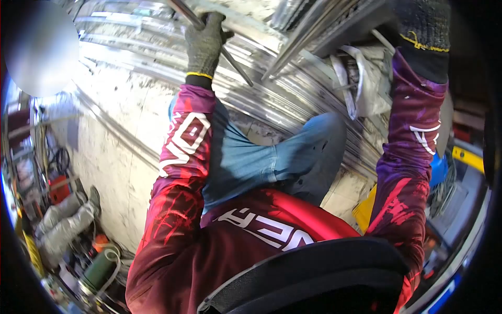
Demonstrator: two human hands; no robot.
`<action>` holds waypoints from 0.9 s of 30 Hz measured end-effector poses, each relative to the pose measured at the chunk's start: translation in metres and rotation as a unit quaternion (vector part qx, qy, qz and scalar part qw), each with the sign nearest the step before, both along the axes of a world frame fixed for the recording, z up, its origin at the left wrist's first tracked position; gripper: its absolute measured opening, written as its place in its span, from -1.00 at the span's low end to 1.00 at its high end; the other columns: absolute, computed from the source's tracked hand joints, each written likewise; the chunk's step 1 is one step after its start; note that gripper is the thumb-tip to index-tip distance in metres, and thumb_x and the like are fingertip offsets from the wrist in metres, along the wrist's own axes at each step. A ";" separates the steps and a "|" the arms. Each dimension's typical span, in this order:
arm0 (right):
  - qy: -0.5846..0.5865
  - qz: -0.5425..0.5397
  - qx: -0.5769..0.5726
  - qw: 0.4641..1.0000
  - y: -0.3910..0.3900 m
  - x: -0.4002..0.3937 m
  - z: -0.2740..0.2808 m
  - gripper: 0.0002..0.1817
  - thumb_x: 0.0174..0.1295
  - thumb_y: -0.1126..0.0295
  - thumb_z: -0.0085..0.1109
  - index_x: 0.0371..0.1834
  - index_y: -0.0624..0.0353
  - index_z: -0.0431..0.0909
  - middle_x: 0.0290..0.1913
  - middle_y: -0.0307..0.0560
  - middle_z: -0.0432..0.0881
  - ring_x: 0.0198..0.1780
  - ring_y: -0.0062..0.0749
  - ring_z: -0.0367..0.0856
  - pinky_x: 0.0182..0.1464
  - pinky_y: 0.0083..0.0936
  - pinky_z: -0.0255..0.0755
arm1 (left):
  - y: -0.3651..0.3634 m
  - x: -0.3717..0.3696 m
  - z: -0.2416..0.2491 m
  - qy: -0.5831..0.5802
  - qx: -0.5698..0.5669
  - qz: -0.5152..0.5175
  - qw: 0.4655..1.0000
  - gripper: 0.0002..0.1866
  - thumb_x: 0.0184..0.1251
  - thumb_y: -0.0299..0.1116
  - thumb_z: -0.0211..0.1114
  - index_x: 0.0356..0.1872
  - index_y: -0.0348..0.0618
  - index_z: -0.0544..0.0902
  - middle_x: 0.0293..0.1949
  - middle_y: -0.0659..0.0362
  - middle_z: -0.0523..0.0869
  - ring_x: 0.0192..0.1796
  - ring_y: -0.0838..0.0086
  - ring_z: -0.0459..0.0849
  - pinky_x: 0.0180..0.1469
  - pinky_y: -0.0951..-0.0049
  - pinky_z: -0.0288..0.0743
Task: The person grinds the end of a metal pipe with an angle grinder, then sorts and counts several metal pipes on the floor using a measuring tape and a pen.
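Observation:
My left hand (205,46), in a dark grey glove with a yellow cuff edge, is wrapped round a thin metal rod (238,67) that slants down to the right. At the top right, my right hand (424,23) wears the same kind of glove; its fingers are lost in the dark edge of the view. Dark metal profiles (342,29) lie between the two hands. Long shiny metal bars (251,107) run beneath them across the floor, in front of my bent knees.
A white bag (366,83) lies on the bars near my right forearm. At the lower left, another person's legs (68,220) show near a green cylinder (99,271). A yellow level (468,158) and a blue object (438,170) are at the right.

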State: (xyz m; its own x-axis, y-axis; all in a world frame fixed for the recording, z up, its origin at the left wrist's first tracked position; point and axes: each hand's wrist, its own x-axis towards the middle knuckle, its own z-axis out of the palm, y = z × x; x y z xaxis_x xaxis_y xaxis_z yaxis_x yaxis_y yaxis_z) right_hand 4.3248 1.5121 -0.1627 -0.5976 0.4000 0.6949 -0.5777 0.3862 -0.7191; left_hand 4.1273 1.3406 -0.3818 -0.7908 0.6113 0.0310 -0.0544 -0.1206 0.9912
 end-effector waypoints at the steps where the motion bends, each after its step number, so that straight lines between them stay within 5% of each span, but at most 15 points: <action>1: -0.021 0.007 -0.012 1.000 -0.013 -0.015 -0.007 -0.72 0.53 0.26 0.03 -0.10 0.28 0.60 -0.42 -0.22 0.61 -0.33 -0.44 0.62 -0.19 -0.50 0.55 | -0.015 -0.005 0.015 0.036 0.011 0.007 0.999 -0.75 0.34 -0.35 0.33 -0.21 -0.41 0.65 -0.58 0.20 0.49 -0.57 0.48 0.53 -0.19 0.20 0.77; 4: -0.077 0.045 -0.044 0.995 -0.082 -0.065 -0.027 -0.78 0.48 0.30 0.08 -0.14 0.25 0.60 -0.42 -0.20 0.60 -0.32 -0.40 0.59 -0.19 -0.44 0.53 | -0.077 -0.033 0.027 0.014 0.044 0.006 0.999 -0.74 0.39 -0.35 0.31 -0.09 -0.41 0.65 -0.55 0.20 0.51 -0.50 0.49 0.56 -0.08 0.14 0.76; 8: 0.031 -0.053 0.284 0.957 -0.143 -0.120 -0.070 -0.84 0.38 0.35 0.13 -0.12 0.18 0.61 -0.39 -0.14 0.57 -0.35 -0.35 0.54 -0.26 -0.34 0.48 | -0.166 -0.029 0.035 0.086 0.013 0.119 0.989 -0.73 0.48 -0.33 0.22 -0.06 -0.40 0.64 -0.55 0.17 0.53 -0.42 0.45 0.59 0.03 0.16 0.71; 11: 0.134 -0.129 0.460 0.868 -0.206 -0.170 -0.110 -0.77 0.41 0.28 0.13 0.01 0.12 0.62 -0.25 -0.14 0.66 -0.29 -0.39 0.61 -0.26 -0.32 0.53 | -0.224 -0.011 0.055 0.224 -0.102 0.241 0.939 -0.70 0.45 -0.26 0.26 -0.11 -0.38 0.67 -0.39 0.13 0.64 -0.35 0.43 0.69 -0.16 0.38 0.68; 12: 0.044 0.052 0.225 0.972 -0.228 -0.166 -0.105 -0.78 0.40 0.30 0.18 -0.01 0.15 0.61 -0.24 -0.12 0.67 -0.27 -0.40 0.63 -0.22 -0.34 0.53 | -0.239 -0.011 0.056 0.221 -0.096 0.258 0.936 -0.71 0.45 -0.26 0.25 -0.13 -0.36 0.66 -0.36 0.14 0.64 -0.34 0.43 0.69 -0.17 0.40 0.65; 13: -0.064 0.245 -0.023 0.967 -0.251 -0.155 -0.103 -0.79 0.38 0.32 0.23 -0.02 0.18 0.61 -0.24 -0.10 0.68 -0.25 -0.41 0.64 -0.19 -0.36 0.54 | -0.254 -0.007 0.052 0.208 -0.094 0.270 0.935 -0.71 0.46 -0.25 0.25 -0.14 -0.34 0.65 -0.33 0.15 0.65 -0.34 0.43 0.69 -0.18 0.42 0.63; 15: -0.084 0.285 -0.043 0.954 -0.270 -0.163 -0.118 -0.73 0.32 0.31 0.33 -0.02 0.20 0.58 -0.22 -0.08 0.68 -0.24 -0.42 0.66 -0.17 -0.45 0.54 | -0.266 0.001 0.049 0.141 -0.098 0.308 0.936 -0.73 0.42 -0.25 0.27 -0.17 -0.32 0.63 -0.35 0.16 0.64 -0.30 0.46 0.67 -0.18 0.41 0.59; 17: -0.177 0.354 -0.108 0.912 -0.286 -0.154 -0.106 -0.70 0.31 0.43 0.36 0.06 0.24 0.58 -0.07 -0.20 0.70 -0.01 -0.54 0.66 0.05 -0.50 0.57 | -0.282 0.002 0.026 0.132 -0.063 0.276 0.950 -0.74 0.34 -0.27 0.32 -0.18 -0.30 0.62 -0.35 0.17 0.64 -0.25 0.48 0.64 -0.14 0.40 0.56; 19: -0.188 0.358 -0.097 0.909 -0.293 -0.156 -0.109 -0.68 0.29 0.45 0.37 0.08 0.23 0.57 -0.03 -0.20 0.70 0.00 -0.53 0.65 0.08 -0.49 0.57 | -0.287 0.009 0.022 0.140 -0.258 0.268 0.917 -0.74 0.30 -0.30 0.34 -0.15 -0.30 0.62 -0.34 0.18 0.64 -0.23 0.44 0.61 -0.10 0.36 0.54; 21: -0.169 0.345 -0.019 0.923 -0.296 -0.158 -0.109 -0.65 0.28 0.47 0.36 0.12 0.22 0.56 0.02 -0.18 0.69 0.03 -0.51 0.65 0.11 -0.50 0.56 | -0.272 0.015 0.027 0.175 -0.086 0.225 0.954 -0.77 0.26 -0.45 0.30 -0.10 -0.33 0.64 -0.26 0.13 0.70 -0.22 0.41 0.59 -0.10 0.30 0.52; 24: -0.141 0.361 -0.021 0.922 -0.292 -0.165 -0.115 -0.59 0.26 0.43 0.36 0.16 0.20 0.55 0.06 -0.13 0.68 0.06 -0.45 0.65 0.13 -0.47 0.54 | -0.268 0.008 0.028 0.202 -0.113 0.259 0.938 -0.77 0.23 -0.53 0.25 -0.10 -0.34 0.67 -0.26 0.09 0.73 -0.22 0.43 0.62 -0.13 0.31 0.53; 27: -0.183 0.393 -0.046 0.900 -0.278 -0.166 -0.109 -0.55 0.24 0.42 0.36 0.20 0.20 0.54 0.07 -0.08 0.68 0.07 -0.40 0.66 0.13 -0.42 0.54 | -0.253 0.000 0.027 0.135 -0.110 0.175 0.969 -0.78 0.21 -0.55 0.23 -0.12 -0.35 0.67 -0.33 0.10 0.72 -0.24 0.41 0.64 -0.15 0.32 0.52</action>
State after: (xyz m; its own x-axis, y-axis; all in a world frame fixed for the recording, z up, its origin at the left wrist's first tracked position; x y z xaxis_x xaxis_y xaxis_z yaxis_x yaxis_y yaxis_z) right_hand 4.1590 1.2344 -0.2719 -0.9032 -0.2016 0.3789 -0.3638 -0.1087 -0.9251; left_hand 4.1270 1.0877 -0.3545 -0.9318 0.3227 0.1659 0.2174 0.1302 0.9674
